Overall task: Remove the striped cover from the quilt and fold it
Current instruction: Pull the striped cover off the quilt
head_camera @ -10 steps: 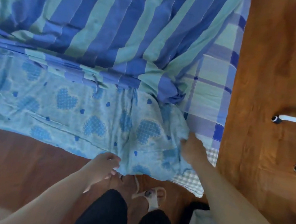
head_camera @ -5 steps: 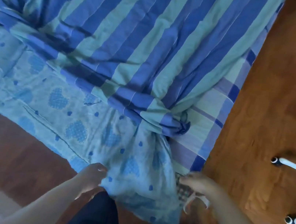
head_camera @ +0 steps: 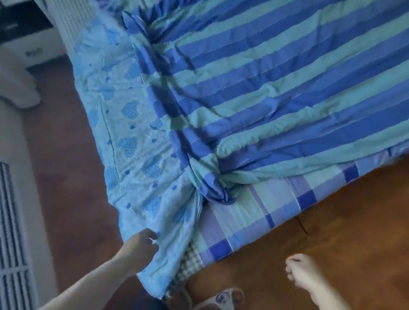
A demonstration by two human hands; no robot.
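Brown wooden floor, white cabinet at left

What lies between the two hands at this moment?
In the head view, between the left hand and the right hand hangs the heart-print quilt corner, then the checked bed sheet edge, then bare wooden floor.

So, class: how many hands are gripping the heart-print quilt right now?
1. The left hand grips the heart-print quilt at its near corner; the right hand hangs over the wooden floor, holding nothing.
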